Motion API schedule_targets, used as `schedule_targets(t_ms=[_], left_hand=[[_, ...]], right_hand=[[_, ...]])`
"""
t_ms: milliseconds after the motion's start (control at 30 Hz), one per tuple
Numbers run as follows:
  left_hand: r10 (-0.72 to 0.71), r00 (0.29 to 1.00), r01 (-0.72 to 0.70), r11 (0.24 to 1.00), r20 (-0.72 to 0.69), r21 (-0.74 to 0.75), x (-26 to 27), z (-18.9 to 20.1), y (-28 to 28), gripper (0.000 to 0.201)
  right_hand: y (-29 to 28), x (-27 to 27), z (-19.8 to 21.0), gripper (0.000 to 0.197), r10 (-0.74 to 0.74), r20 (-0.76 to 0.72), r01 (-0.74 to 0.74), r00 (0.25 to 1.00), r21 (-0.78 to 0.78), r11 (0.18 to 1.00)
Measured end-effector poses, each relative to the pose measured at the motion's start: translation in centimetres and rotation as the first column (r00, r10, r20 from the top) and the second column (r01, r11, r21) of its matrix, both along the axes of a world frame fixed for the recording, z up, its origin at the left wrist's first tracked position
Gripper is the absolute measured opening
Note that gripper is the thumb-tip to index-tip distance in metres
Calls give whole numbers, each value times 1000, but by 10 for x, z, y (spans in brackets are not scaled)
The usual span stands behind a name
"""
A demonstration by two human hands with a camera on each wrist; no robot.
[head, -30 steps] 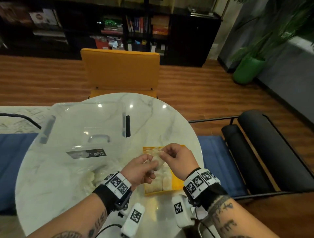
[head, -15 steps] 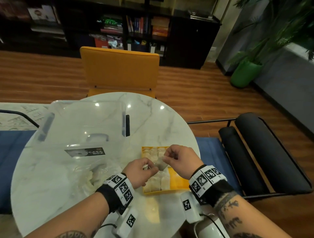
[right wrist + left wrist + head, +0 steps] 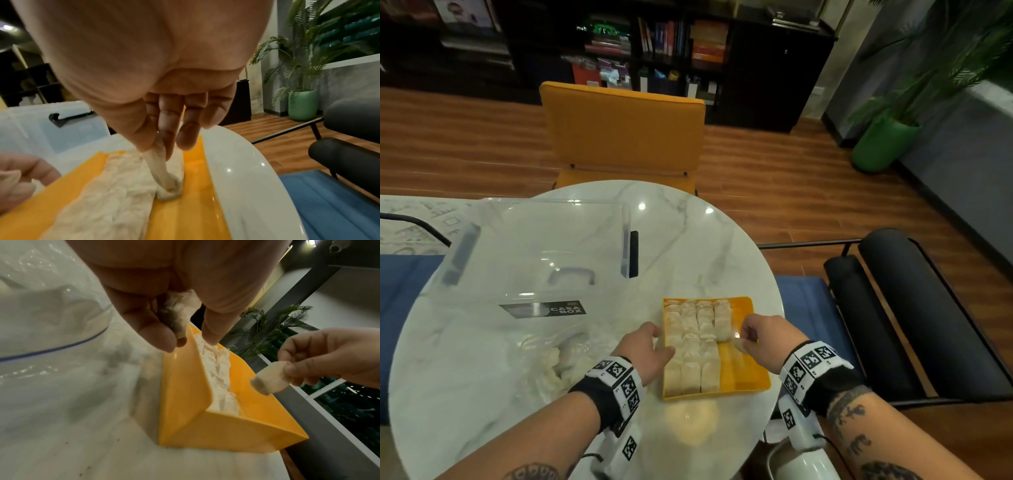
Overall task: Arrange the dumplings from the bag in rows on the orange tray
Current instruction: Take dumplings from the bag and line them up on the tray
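The orange tray lies on the marble table with several pale dumplings in rows; its near right part is bare. My right hand pinches a dumpling between thumb and fingers, low over that bare part beside the last row. The right wrist view shows this dumpling hanging down, close to the tray floor. My left hand hovers at the tray's left rim. In the left wrist view its fingers curl round another dumpling. The clear bag with more dumplings lies to the left.
A clear plastic storage box with a CASA BOX label takes up the table's back left. An orange chair stands behind the table, and a black chair to the right. The table edge runs close past the tray's right side.
My hands were together over the tray's middle. They have parted: the right one went right and down with a dumpling, the left one drew back to the left rim.
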State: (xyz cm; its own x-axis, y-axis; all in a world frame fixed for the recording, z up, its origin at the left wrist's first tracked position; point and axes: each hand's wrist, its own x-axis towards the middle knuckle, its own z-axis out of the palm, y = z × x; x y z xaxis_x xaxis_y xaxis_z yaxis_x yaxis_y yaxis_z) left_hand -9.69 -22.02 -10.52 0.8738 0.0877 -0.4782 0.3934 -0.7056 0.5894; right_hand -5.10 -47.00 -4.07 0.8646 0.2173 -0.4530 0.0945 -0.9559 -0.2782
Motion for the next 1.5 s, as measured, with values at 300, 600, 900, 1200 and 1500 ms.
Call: schedule_targets(t_ms=[300, 600, 900, 1200, 1500], left_hand=[[10, 999, -9, 1000, -48, 7, 5, -12, 1, 56], [53, 997, -54, 998, -64, -16, 7, -19, 2, 58], [57, 996, -60, 997, -71, -38, 9, -20, 4, 61], [146, 989, -141, 982, 29, -123, 5, -3, 3, 57], [219, 975, -185, 740, -28, -646, 3, 22, -14, 68]], right_hand=[[13, 25, -41, 12, 158, -124, -180, 980, -193, 964], [27, 62, -64, 16, 110, -60, -121, 992, -228, 966], [34, 70, -68, 15, 152, -39, -157, 988, -241, 958], [34, 69, -49, 12, 144, 18, -138, 989, -203, 970], [69, 12, -2, 28, 74, -9, -58, 997, 538, 841]])
